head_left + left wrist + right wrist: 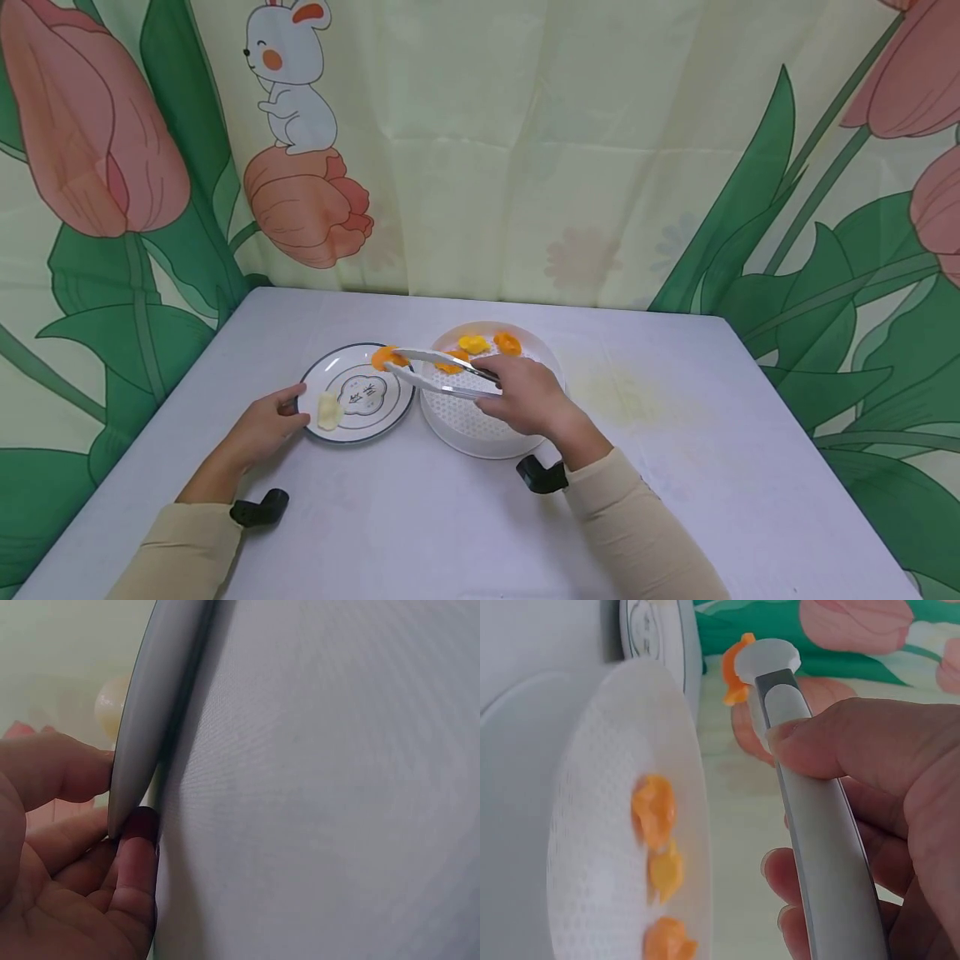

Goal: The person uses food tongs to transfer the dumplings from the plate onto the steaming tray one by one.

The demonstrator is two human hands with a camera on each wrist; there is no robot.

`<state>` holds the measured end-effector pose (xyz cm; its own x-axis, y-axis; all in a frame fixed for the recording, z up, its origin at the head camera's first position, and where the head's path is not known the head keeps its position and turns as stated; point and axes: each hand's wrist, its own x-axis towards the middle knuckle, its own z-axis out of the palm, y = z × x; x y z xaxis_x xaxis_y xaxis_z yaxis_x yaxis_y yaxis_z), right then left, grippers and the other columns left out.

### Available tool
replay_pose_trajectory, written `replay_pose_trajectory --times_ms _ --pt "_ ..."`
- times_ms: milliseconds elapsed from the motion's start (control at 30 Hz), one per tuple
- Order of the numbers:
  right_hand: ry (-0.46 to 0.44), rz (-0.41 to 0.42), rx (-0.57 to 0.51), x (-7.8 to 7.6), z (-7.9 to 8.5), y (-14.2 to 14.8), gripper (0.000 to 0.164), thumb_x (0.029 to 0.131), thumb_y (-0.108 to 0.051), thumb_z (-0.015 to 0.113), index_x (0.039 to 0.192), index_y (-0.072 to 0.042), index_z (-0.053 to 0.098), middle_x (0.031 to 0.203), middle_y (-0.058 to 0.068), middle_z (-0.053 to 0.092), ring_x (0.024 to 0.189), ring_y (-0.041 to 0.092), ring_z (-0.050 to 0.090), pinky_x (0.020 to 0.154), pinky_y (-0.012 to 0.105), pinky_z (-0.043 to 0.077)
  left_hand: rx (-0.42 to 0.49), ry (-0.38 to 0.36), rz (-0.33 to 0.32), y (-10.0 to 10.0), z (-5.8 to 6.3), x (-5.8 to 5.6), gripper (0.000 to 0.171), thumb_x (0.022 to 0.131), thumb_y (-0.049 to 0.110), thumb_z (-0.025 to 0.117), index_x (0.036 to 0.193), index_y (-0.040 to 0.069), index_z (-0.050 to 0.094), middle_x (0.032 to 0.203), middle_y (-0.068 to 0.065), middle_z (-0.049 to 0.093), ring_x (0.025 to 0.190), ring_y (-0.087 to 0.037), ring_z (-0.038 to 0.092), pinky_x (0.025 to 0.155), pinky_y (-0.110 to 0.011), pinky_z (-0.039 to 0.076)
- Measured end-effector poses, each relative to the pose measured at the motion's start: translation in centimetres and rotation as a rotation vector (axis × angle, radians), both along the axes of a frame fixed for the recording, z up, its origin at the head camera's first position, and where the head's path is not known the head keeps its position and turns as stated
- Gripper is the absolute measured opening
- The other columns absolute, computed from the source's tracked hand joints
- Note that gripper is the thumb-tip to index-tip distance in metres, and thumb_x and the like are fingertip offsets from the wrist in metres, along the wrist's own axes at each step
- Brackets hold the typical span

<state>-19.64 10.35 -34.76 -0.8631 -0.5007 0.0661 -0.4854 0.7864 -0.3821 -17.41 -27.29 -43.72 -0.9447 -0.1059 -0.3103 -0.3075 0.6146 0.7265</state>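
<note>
My left hand (262,429) pinches the left rim of a white plate (386,408) with a dark edge line, thumb above and fingers beneath, as the left wrist view shows. On that plate lies a pale yellow dumpling-like piece (328,412). Tongs (817,847) with metal handles and white tips are gripped in my right hand (528,396). Between the tips is an orange ruffled dumpling-like piece (384,358), over the plate's upper right rim. Below the tongs stands a round white perforated tray (468,421).
In the tray are a yellow piece (473,343) and two orange pieces (654,810), towards its far side. Plate and tray stand side by side on a white-covered table (420,517). Behind it hangs a printed curtain (480,208) with tulips and a rabbit.
</note>
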Motion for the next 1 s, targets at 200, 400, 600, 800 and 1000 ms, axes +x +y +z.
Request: replay_pose_trajectory --times_ms 200,400,600,800,1000 --pt "-0.020 -0.057 -0.005 -0.3 -0.1 1.9 0.048 0.088 -0.024 0.072 0.135 -0.013 0.063 0.113 0.005 0.068 0.089 0.021 0.056 0.074 0.036 0.048 -0.010 0.007 -0.002 0.0 -0.1 0.0 0.068 0.099 0.016 0.057 0.156 -0.002 0.024 0.153 -0.037 0.025 0.140 -0.052 0.026 0.110 -0.060 0.033" --pt "-0.054 -0.121 0.014 -0.6 -0.6 3.6 0.050 0.089 -0.024 0.071 0.136 -0.012 0.062 0.117 0.007 0.067 0.090 0.023 0.056 0.073 0.036 0.048 -0.017 0.004 0.000 0.0 -0.2 -0.1 0.068 0.099 0.017 0.057 0.156 -0.002 0.024 0.154 -0.037 0.024 0.140 -0.052 0.026 0.109 -0.060 0.033" --pt "-0.082 -0.188 0.009 -1.2 -1.4 5.3 0.049 0.088 -0.022 0.071 0.135 -0.011 0.063 0.113 0.007 0.068 0.088 0.024 0.057 0.069 0.035 0.047 -0.017 0.001 0.003 0.0 -0.2 0.0 0.069 0.099 0.016 0.056 0.156 -0.001 0.023 0.154 -0.036 0.024 0.140 -0.052 0.027 0.109 -0.060 0.034" --pt "-0.085 -0.234 0.035 -1.6 -2.1 6.8 0.051 0.088 -0.022 0.071 0.136 -0.009 0.062 0.116 0.010 0.068 0.087 0.025 0.057 0.066 0.035 0.046 -0.011 0.006 -0.003 0.1 0.0 0.1 0.068 0.099 0.016 0.056 0.156 -0.002 0.024 0.155 -0.036 0.023 0.140 -0.052 0.027 0.109 -0.060 0.034" --pt "-0.119 -0.308 0.064 -1.8 -2.3 7.7 0.054 0.089 -0.023 0.073 0.138 -0.006 0.059 0.127 0.016 0.064 0.096 0.029 0.058 0.073 0.039 0.050 0.001 0.005 -0.010 0.2 0.2 0.2 0.069 0.099 0.017 0.056 0.156 -0.004 0.023 0.155 -0.036 0.022 0.141 -0.051 0.025 0.110 -0.059 0.032"
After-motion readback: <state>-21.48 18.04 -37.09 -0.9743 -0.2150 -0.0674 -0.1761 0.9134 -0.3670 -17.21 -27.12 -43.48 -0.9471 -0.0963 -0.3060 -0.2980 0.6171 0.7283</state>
